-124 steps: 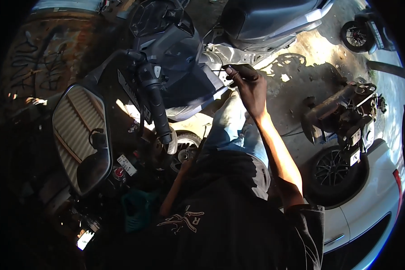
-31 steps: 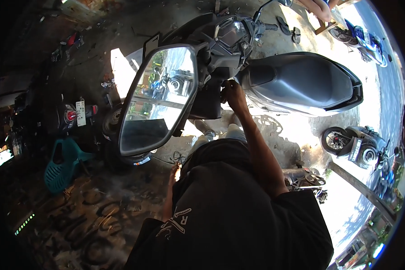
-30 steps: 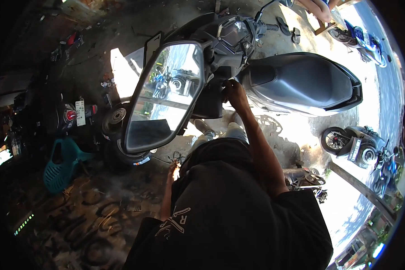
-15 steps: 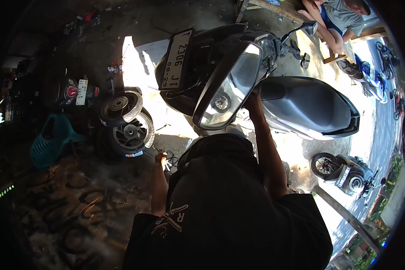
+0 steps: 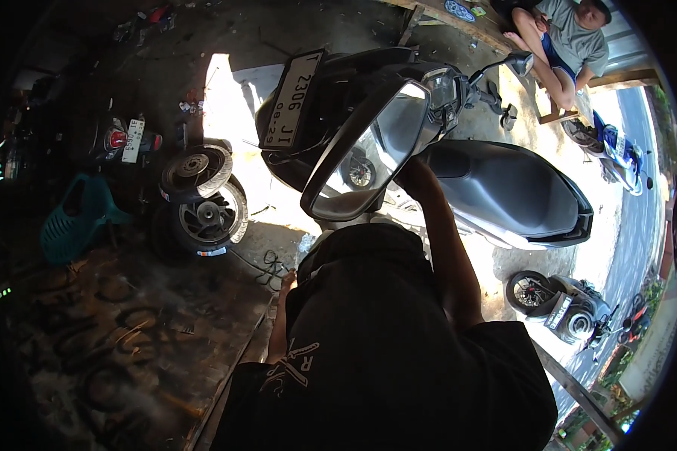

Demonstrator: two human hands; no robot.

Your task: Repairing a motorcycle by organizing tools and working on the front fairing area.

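Observation:
A dark scooter (image 5: 323, 90) stands in front of me, its large mirror (image 5: 331, 180) nearest and its long black seat (image 5: 504, 188) extending rightward. My right hand (image 5: 417, 177) reaches in just right of the mirror at the front panel, below the handlebar; its fingers are hidden behind the mirror and bodywork, so what they touch is unclear. My left hand (image 5: 286, 282) hangs low beside my shirt, near coiled dark cords (image 5: 267, 270), partly hidden and too small to read.
A seated person (image 5: 572, 37) is on a wooden bench (image 5: 459, 19) at upper right. Loose wheels (image 5: 210, 210), a green plastic chair (image 5: 75, 218) and another scooter (image 5: 128, 139) are left. Parked motorbikes (image 5: 564, 308) stand right, along with a wooden beam (image 5: 579, 391).
The view has swung since earlier, bringing the seated person and wheels into fuller view. My right hand has gone from plain sight to partly behind the mirror; my left hand has drawn closer to my body.

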